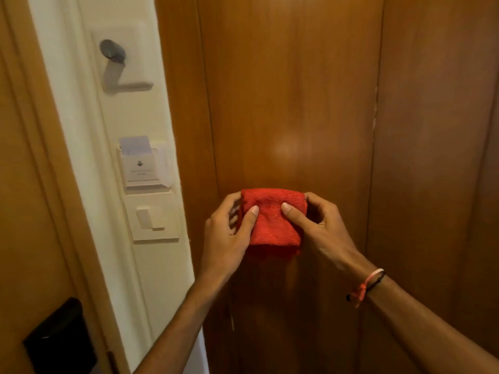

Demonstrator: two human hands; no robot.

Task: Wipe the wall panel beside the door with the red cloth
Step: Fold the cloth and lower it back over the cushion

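2 hands, left hand [229,228] and right hand [316,222], pinch a soft, light folded red knit cloth [272,225] at frame centre against the glossy brown wooden wall panel [291,103]; gripping its side edges suits it.

At the upper left of the frame, a dark round knob [112,50] sits on a pale wall plate and throws an L-shaped shadow below it. Lower on the same cream strip of wall [81,157], left of centre, a key-card holder [140,168] carries a white card [135,144] standing in its slot — a small arrow is printed on its front. Just beneath it is a white rocker light switch [152,220]. At the bottom left corner, a black electronic lock [59,340] is mounted on the wooden door [24,211].
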